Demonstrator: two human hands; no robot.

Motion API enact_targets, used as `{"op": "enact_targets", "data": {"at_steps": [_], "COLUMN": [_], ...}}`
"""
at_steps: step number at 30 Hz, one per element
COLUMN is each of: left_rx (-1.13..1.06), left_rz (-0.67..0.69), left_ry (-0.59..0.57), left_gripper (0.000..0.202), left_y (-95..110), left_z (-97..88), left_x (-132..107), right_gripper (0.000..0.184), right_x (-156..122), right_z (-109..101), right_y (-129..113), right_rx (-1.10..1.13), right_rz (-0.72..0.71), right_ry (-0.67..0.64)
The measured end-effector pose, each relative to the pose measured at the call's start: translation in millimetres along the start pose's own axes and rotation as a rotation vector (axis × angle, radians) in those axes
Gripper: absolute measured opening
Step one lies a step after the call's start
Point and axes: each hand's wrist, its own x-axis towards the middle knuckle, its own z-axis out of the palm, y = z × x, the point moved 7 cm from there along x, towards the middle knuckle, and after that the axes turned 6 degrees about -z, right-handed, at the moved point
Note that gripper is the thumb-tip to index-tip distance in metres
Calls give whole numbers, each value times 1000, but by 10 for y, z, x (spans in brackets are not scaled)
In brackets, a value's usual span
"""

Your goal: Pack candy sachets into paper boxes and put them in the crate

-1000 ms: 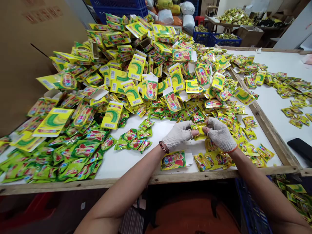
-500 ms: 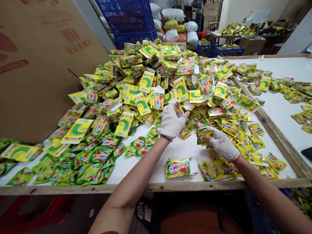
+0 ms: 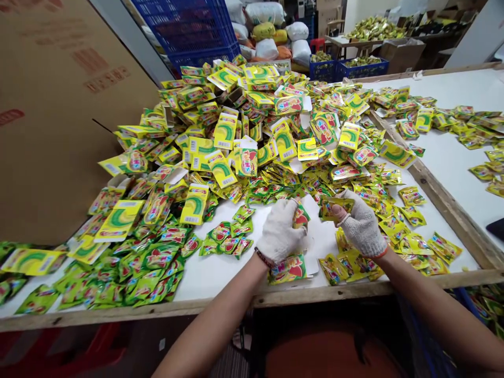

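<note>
My left hand, in a white knit glove with bare fingertips, is closed round a small candy box whose white flap stands open toward the right. Under that hand another candy box lies flat near the table edge, partly covered. My right hand, gloved the same way, pinches a yellow candy packet between thumb and fingers, just right of the held box. Yellow packets lie below my right hand. Green packets lie left of my left hand.
A tall heap of yellow candy boxes rises beyond my hands. Many green packets cover the table's left side. A large cardboard carton stands at left, a blue crate behind. A wooden strip divides the white table at right.
My left hand has drawn back from the heap toward me with a candy box in it. My right hand still holds the yellow packet, slightly raised. The view has shifted a little.
</note>
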Motion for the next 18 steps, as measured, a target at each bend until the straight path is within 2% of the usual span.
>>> {"op": "enact_targets", "data": {"at_steps": [3,7,10,12,14,16,18], "left_rx": [13,-8,10,34,47,65,106], "left_rz": [56,131,214,317,392,388,330], "left_ry": [-38,24,73,68,43,20,10], "left_gripper": [53,47,46,49,52,53,55], "left_y": [135,192,173,194,215,211,188], "left_z": [120,127,136,181,231,256,240], "left_x": [-136,-164,-177,-202,-219,-206,-172], "right_gripper": [34,31,30,24,21,16,13], "right_x": [0,27,35,19,12,25,32], "right_z": [55,38,84,159,189,157,123], "right_y": [7,-26,20,50,67,63,47], "right_rx": [-94,-311,-428,-483,-526,-518,-416], "right_rz": [-22,-132,-122,-120,-107,-82,-55], "right_ry": [-23,-47,-204,-352,-414,-388,-391]}}
